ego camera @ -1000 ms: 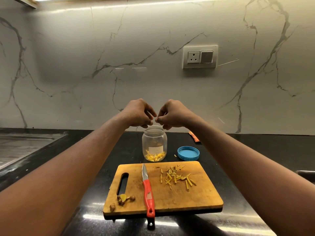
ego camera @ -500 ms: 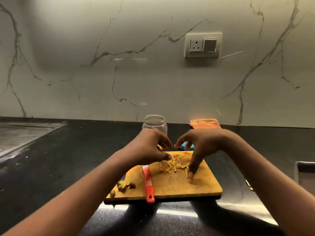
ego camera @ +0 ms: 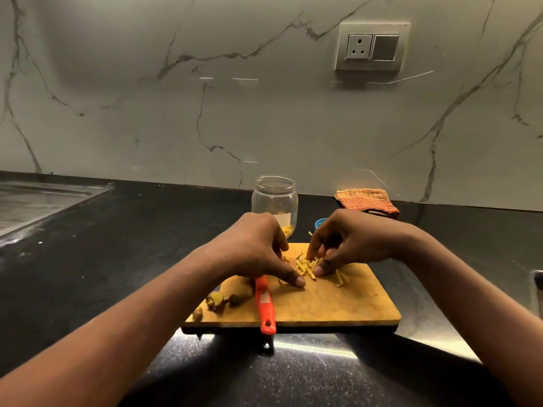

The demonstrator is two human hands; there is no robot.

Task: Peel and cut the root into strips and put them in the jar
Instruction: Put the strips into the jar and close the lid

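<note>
Two hands meet over the far half of the cutting board point(ego camera: 338, 304), where the yellow strips point(ego camera: 305, 265) lie in a loose pile. The left hand point(ego camera: 252, 254) comes from the left side. Its thumb is stretched out with the tip on the wood just beside the pile, and its other fingers curl down out of view, so I cannot tell if they hold any strips. The right hand point(ego camera: 352, 242) has its fingers bent downward, and the thumb and forefinger close around part of the pile. A few strips lie apart, to the right of this hand.

The jar point(ego camera: 274, 201) stands upright and open just behind the far edge of the board, with some strips at its bottom. A blue lid point(ego camera: 320, 223) is beside it, mostly hidden behind the right hand.

The knife point(ego camera: 264, 301) lies on the left part of the board, its blade under the left hand and the end of its red handle past the near edge. Root scraps point(ego camera: 220, 299) sit at the near left corner. Bare wood shows on the near right part.

The dark counter point(ego camera: 117, 245) stretches from the board to the sink point(ego camera: 29, 201) at the left. A striped cloth point(ego camera: 367, 201) lies against the wall.
</note>
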